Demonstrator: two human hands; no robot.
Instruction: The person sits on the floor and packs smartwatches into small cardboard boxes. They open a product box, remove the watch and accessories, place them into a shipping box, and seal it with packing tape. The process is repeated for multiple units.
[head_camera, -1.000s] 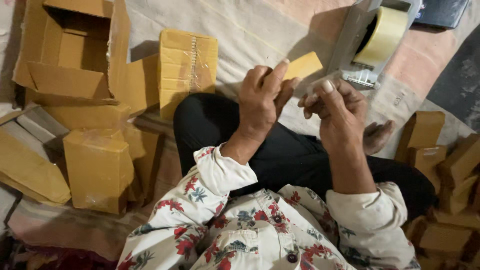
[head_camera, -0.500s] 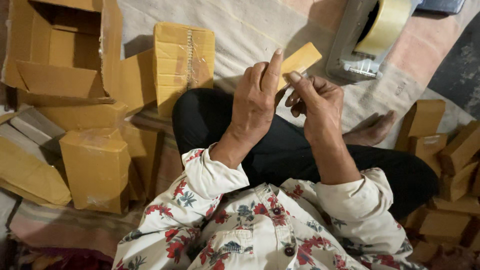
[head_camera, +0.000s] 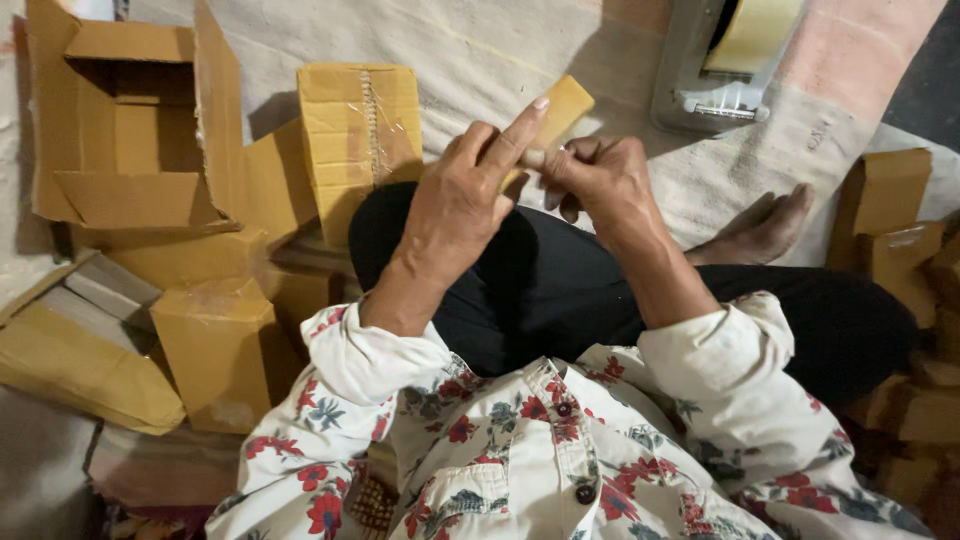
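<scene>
Matt cardboard boxes (head_camera: 120, 150) are lying on rough woven cloth (head_camera: 500, 50); one taped box (head_camera: 360, 130) is looking glossy, perhaps plastic-wrapped.

I wear a cream, button-front shirt printed with red and blue-grey flowers, its long sleeves ending in plain cuffs pushed up above my wrists; my left hand (head_camera: 455, 205) and right hand (head_camera: 605, 185) are bare, without gloves, my trousers are black and my foot (head_camera: 765, 225) is unshod
</scene>
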